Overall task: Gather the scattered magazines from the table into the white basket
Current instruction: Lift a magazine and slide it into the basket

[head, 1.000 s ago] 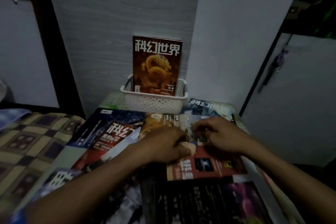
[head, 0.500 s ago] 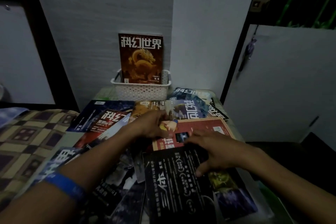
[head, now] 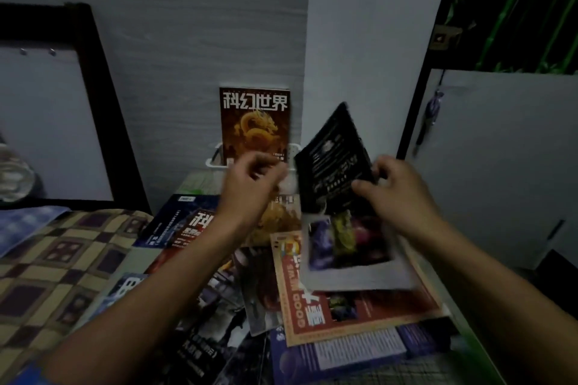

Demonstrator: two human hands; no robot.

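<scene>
My right hand [head: 395, 194] grips a black magazine [head: 334, 162] and holds it up above the table, its lower pages hanging open and blurred. Just to its left, my left hand [head: 250, 187] hovers with curled fingers and nothing in it, in front of the white basket [head: 215, 162]. An orange dragon-cover magazine [head: 255, 122] stands upright in the basket against the wall. Several magazines lie scattered on the table, among them a red one [head: 359, 306] and a blue one [head: 175, 216].
A checkered blanket [head: 59, 262] covers the surface to the left of the table. A dark-framed panel [head: 93, 87] leans at the back left. White cabinet doors [head: 500, 166] stand close on the right.
My right hand has lifted the black magazine off the pile and raised it toward the basket. My left hand has left the magazines and risen too.
</scene>
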